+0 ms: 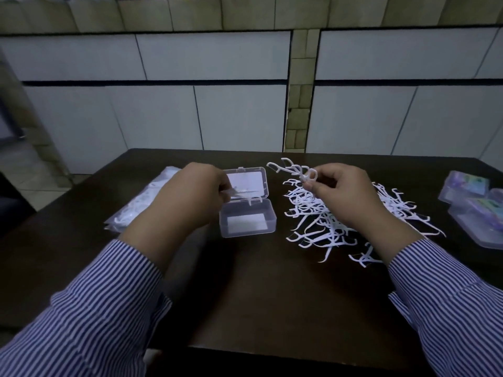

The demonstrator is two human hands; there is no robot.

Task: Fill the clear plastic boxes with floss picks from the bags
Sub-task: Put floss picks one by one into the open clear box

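Fingers (pixel 310 186) of right hand (pixel 343 194) pinch floss picks (pixel 295 168), heads up-left.

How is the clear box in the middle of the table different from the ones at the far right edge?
The open clear box has its lid swung back and looks empty; the boxes at the right are shut and show coloured contents. The open box stands alone between the two hands; the right-hand boxes are grouped together, partly out of view. Both are clear plastic and rest on the dark table.
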